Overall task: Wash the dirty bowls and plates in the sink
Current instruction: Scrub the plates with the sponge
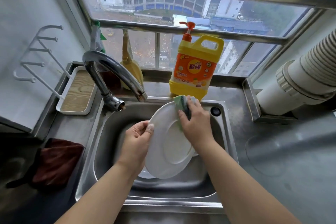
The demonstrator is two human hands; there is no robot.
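The white plate (pixel 171 143), tilted on edge, fills the middle of the sink (pixel 109 132); open basin shows to its left, under the faucet (pixel 112 76) that arches over that corner. The detergent jug (pixel 195 65) blocks the back ledge. The counter (pixel 283 160) to the right lies open

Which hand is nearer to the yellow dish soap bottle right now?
Right. The right hand, gripping the sponge, is at the plate's far rim just below the soap bottle. The left hand holds the plate's left edge, farther toward the person.
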